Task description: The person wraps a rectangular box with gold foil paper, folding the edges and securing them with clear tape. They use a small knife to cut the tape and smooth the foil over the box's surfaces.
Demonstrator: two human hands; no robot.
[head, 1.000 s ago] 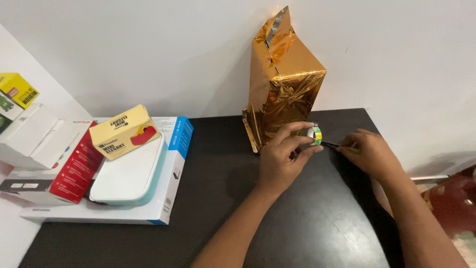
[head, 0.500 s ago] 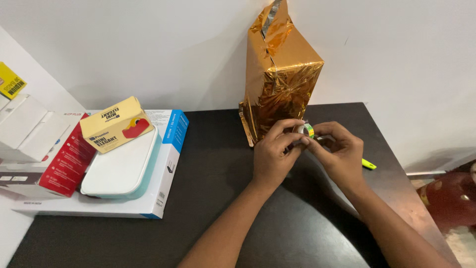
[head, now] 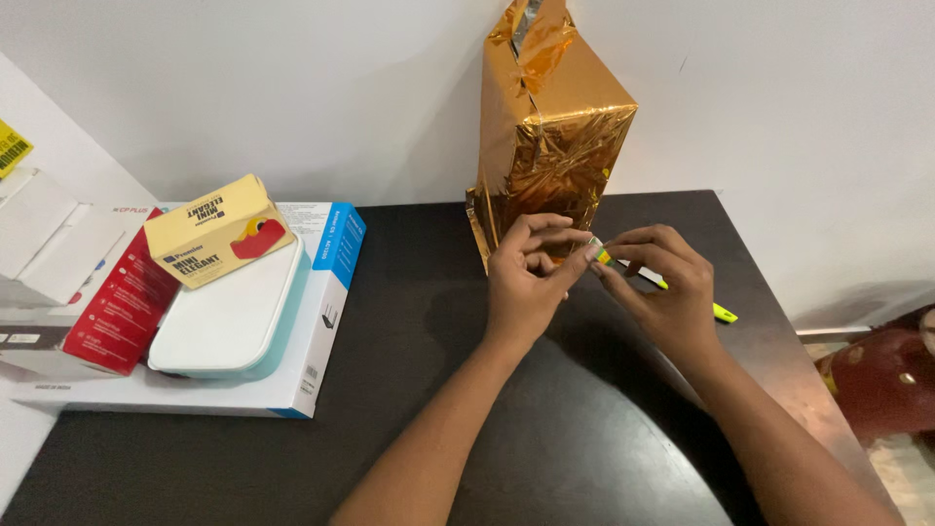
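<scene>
A tall gold foil-wrapped box (head: 550, 127) stands just behind; a yellow pen (head: 693, 297) lies right. A small green-edged tape roll (head: 596, 252) is pinched between left hand (head: 524, 282) and right hand (head: 662, 292) fingertips

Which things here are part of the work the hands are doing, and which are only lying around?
In use:
- tape roll, pinched between left hand and right hand
- gold-wrapped box, just behind the hands
- yellow-green tool, lying beside the right hand

Lying about:
- yellow carton
- white case
- red box
- flat white-and-blue box
- white boxes
</scene>
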